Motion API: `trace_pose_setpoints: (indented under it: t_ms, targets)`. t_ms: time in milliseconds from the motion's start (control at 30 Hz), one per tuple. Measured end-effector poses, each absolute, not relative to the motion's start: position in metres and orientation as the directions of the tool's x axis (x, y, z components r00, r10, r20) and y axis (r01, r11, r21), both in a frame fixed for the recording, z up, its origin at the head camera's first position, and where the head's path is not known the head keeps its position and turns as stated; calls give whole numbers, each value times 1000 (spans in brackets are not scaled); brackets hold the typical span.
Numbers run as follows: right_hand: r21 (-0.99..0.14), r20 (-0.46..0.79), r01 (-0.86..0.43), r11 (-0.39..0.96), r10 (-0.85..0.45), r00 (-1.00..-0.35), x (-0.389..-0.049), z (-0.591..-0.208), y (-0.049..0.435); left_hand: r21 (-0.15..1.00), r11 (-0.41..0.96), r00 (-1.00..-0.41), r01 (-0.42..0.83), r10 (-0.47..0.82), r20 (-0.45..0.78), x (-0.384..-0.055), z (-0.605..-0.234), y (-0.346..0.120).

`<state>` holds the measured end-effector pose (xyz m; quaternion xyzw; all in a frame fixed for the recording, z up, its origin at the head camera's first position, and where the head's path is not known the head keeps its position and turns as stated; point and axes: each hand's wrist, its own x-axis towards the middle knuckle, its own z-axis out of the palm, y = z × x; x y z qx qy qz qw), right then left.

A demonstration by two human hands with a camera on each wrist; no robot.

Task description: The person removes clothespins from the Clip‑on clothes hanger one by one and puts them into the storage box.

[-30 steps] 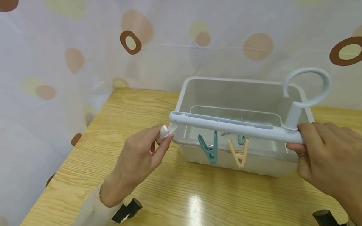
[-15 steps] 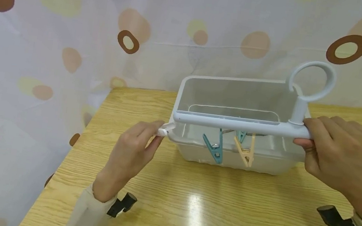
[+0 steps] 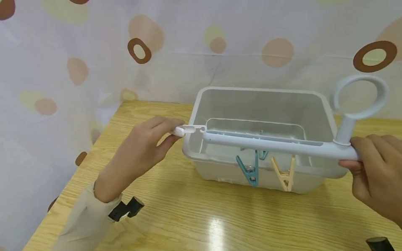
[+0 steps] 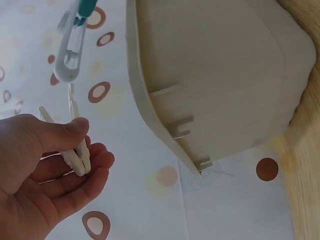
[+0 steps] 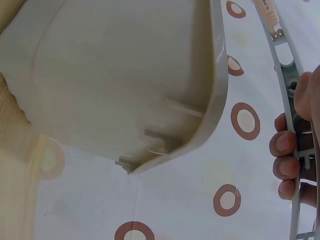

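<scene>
My left hand (image 3: 136,151) pinches a white clothespin (image 4: 79,157) between thumb and fingers. In the head view the clothespin's tip meets or overlaps the left end of a pale blue clothes hanger (image 3: 267,144); the left wrist view has it just at the rounded end, contact uncertain. Near the hanger's ring-shaped hook, my right hand (image 3: 395,181) grips the bar and holds it level. From the bar hang a teal clothespin (image 3: 252,173) and a peach clothespin (image 3: 285,175). Part of the bar lies behind the right hand and beyond the frame.
Behind and below the hanger stands a pale grey plastic basin (image 3: 266,92) on a wooden table (image 3: 266,236). Another teal clothespin (image 3: 263,154) shows partly in it. A patterned cloth (image 3: 178,67) rises behind and to the left of the table.
My right hand has carried the hanger to the right, with the hanging clothespins. My left hand has risen slightly, bringing the white clothespin level with the hanger's end.
</scene>
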<state>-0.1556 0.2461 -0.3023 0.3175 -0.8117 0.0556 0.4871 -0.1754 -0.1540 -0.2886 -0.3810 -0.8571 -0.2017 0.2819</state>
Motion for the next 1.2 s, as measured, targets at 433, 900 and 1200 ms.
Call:
trace_pose_setpoints:
  t_ms: [433,900,1200]
  targets:
    - [231,845,-604,763,-465,-264,-149,-301,241,169,624,-600,763,586,545,-196,-267,-141]
    - [242,831,-609,755,-485,-272,-147,-305,239,149,603,-586,784,639,497,-212,-252,-129]
    - [246,824,-602,759,-491,-283,-145,-307,239,117,589,-563,800,669,484,-220,-240,-117]
